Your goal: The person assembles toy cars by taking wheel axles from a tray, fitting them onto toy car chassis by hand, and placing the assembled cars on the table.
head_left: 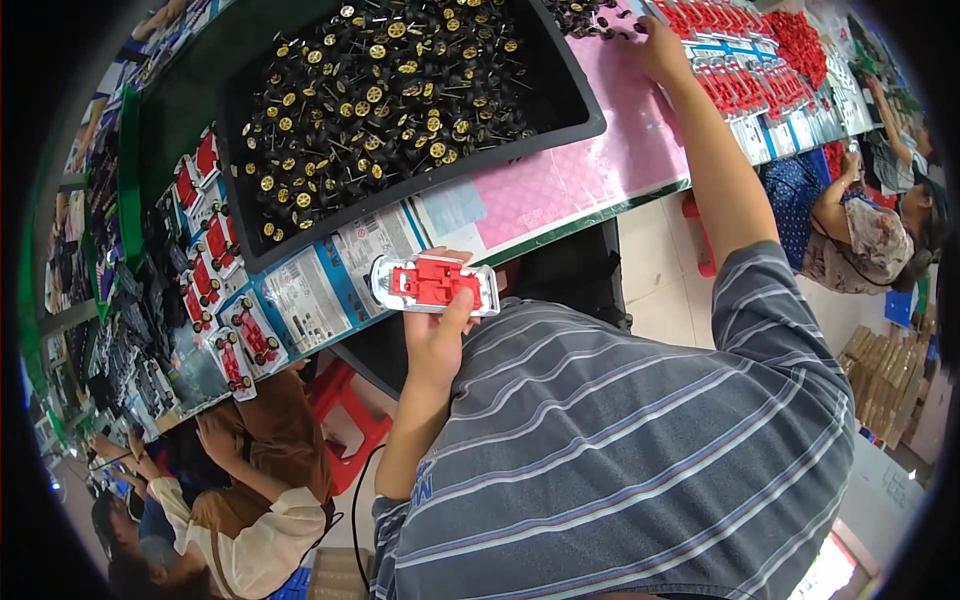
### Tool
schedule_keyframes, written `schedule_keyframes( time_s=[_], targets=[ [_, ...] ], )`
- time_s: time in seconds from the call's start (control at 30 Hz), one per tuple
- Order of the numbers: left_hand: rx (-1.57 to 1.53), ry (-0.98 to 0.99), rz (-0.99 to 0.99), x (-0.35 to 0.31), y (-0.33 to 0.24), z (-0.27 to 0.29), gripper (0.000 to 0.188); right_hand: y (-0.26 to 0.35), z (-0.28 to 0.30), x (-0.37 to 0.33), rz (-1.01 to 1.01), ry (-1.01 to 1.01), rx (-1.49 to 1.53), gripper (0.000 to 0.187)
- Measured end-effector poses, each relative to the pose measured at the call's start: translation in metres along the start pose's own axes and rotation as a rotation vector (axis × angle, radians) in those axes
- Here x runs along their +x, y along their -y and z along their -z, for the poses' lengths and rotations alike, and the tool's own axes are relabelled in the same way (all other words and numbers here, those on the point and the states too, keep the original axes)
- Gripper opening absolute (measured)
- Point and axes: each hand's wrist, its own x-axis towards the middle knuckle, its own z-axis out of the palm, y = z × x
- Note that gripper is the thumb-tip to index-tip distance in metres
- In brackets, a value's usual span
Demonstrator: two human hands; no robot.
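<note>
Near the centre of the frame the left hand point(437, 335) is gripping a clear moulded plastic blister tray point(434, 284) with glossy rounded corners, thumb pressing on its near edge and fingers curling behind it. A flat red plastic toy car chassis point(436, 281), blocky and matte, is sitting inside the tray. The tray is resting above the hand, just in front of the table's green edge point(600, 208).

At the upper right the right hand point(657, 45) is reaching far across the table, fingers spreading loosely and touching a small pile of black wheels point(590, 18) lying on a shiny pink sheet point(600, 150); whether it is pinching anything cannot be told.

A deep black plastic bin point(575, 105) is filling the upper middle, heaped with small black wheels on thin metal axles with yellow hubs point(380, 80). Rows of packed red cars in clear blisters point(745, 60) are lying in the upper right. More carded red cars point(215, 260) are running down the left side, and printed blue-and-white rectangular backing cards point(330, 280) are lying flat below the bin. The person's striped grey shirt point(640, 440) is filling the lower right. Another person in a brown top point(265, 440) is sitting at lower left.
</note>
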Motion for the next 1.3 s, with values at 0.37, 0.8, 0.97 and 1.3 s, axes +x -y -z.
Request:
schedule_keyframes(
  time_s=[0.37, 0.8, 0.97, 1.3],
  targets=[
    [-0.093, 0.167, -0.014, 0.026, 0.011, 0.007, 0.053, 0.168, 0.087, -0.242, 0.324, 0.238, 0.828, 0.055],
    [-0.106, 0.043, -0.14, 0.003, 0.015, 0.001, 0.048, 0.221, 0.082, -0.274, 0.502, 0.522, 0.773, 0.061],
    [-0.114, 0.013, -0.147, -0.002, 0.021, 0.011, 0.048, 0.23, 0.07, -0.274, 0.619, 0.539, 0.715, 0.062],
    [-0.134, 0.062, -0.115, 0.002, 0.021, 0.015, 0.046, 0.217, 0.063, -0.167, 0.548, 0.106, 0.483, 0.033]
  ],
)
